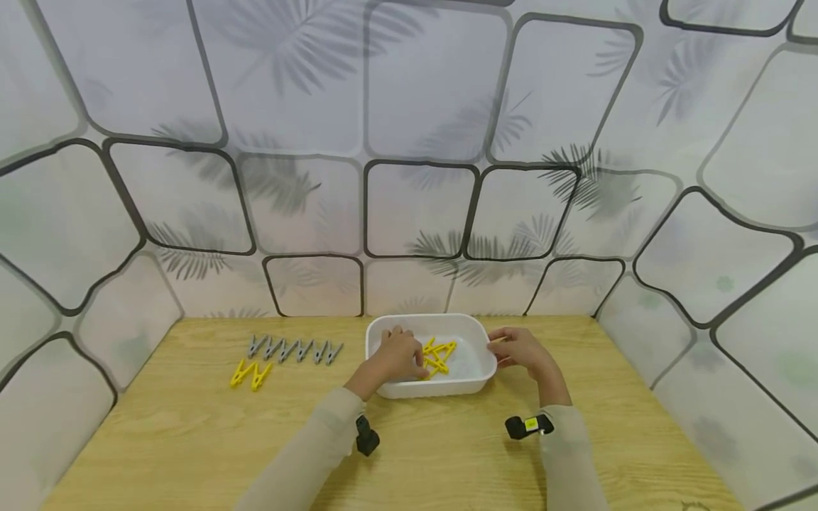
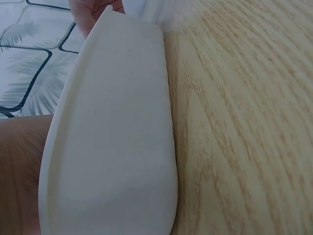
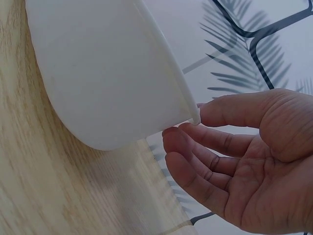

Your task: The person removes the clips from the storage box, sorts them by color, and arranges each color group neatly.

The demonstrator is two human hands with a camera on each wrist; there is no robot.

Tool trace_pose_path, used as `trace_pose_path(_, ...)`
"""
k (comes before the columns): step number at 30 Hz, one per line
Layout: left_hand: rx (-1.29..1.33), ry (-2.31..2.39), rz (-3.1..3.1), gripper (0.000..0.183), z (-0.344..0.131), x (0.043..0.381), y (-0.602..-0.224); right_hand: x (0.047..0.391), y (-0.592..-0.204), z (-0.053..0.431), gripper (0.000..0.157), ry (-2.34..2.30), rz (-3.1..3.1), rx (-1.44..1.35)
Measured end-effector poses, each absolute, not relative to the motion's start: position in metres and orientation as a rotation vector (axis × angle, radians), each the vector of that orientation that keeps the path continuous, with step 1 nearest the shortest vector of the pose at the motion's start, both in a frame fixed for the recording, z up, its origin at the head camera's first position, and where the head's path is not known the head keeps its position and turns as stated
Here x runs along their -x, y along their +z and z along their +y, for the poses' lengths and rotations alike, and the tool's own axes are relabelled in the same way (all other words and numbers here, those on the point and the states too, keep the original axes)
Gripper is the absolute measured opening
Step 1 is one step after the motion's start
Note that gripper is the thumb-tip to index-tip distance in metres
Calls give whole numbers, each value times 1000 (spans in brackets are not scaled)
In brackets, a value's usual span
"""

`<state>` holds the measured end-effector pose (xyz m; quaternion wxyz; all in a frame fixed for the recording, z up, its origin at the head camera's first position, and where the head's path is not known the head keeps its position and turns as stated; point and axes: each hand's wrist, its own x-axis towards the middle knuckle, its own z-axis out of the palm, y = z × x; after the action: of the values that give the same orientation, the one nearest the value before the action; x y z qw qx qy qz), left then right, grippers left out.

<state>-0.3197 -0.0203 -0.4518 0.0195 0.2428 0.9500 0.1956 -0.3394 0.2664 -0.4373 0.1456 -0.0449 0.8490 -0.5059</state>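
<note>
A white plastic basin (image 1: 460, 387) sits on the wooden table with several yellow clothespins (image 1: 441, 355) lying in a loose heap inside it. My left hand (image 1: 399, 355) reaches over the near-left rim into the basin, its fingers bent down beside the yellow heap. Whether those fingers pinch a clothespin I cannot tell; in the left wrist view the basin's wall hides them. At the basin's right end, my right hand (image 3: 254, 161) pinches the rim, thumb on top and fingers underneath on the outer side.
Left of the basin, several grey clothespins (image 1: 287, 350) stand in a zigzag row on the table (image 1: 192, 440). In front of them lie two yellow clothespins (image 1: 251, 374). A patterned wall covering (image 1: 415, 213) rises directly behind the table and along its sides.
</note>
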Motion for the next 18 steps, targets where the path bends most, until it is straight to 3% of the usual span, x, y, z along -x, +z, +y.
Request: trace_pose_path(18, -733, 559, 2960, 22, -19, 324, -450, 340, -437, 267, 41, -1470, 2437, 140)
